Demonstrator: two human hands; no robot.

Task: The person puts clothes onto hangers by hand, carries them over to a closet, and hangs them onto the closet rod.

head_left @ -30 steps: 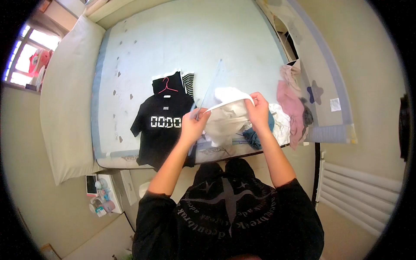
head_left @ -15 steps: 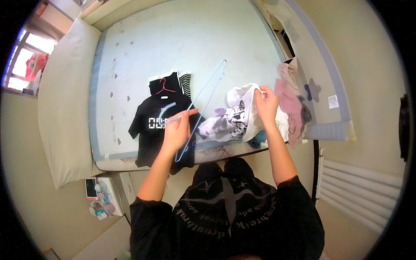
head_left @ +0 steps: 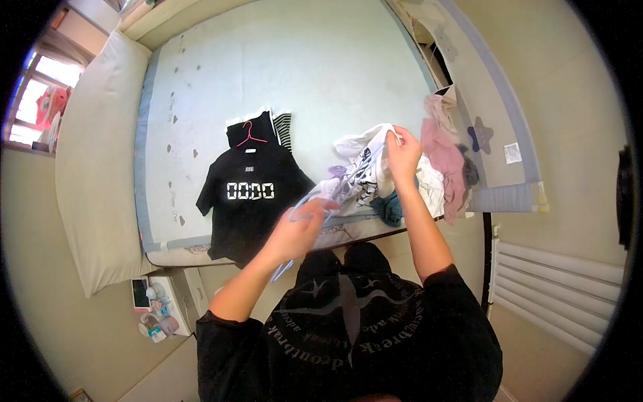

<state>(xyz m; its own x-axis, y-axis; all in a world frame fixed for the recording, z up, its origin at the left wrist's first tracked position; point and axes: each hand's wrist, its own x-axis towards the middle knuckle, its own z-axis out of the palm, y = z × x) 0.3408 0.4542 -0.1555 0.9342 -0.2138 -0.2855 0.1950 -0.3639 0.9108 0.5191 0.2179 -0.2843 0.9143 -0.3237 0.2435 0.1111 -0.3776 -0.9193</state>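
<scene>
My left hand (head_left: 298,231) is closed around a light blue clothes hanger (head_left: 284,270), which is smeared by motion. One end of the hanger pokes out below the hand, and the rest overlaps the shirt. My right hand (head_left: 404,159) pinches the edge of a white T-shirt (head_left: 368,144) with a black print, lifting that part off the bed. The shirt's lower part bunches between my two hands. Left of them, a black T-shirt (head_left: 251,214) with white digits lies flat, a pink hanger (head_left: 250,136) at its neck.
A pink garment (head_left: 445,154) and a white one (head_left: 430,187) are heaped at the bed's right side, a teal cloth (head_left: 387,209) nearby. A striped garment (head_left: 282,130) lies behind the black shirt. The bed (head_left: 301,60) has a padded side (head_left: 100,161). A radiator (head_left: 559,288) stands at right.
My left hand has swung right and slightly down with the blue hanger, bringing it against the white T-shirt. My right hand has shifted slightly left, still pinching the shirt.
</scene>
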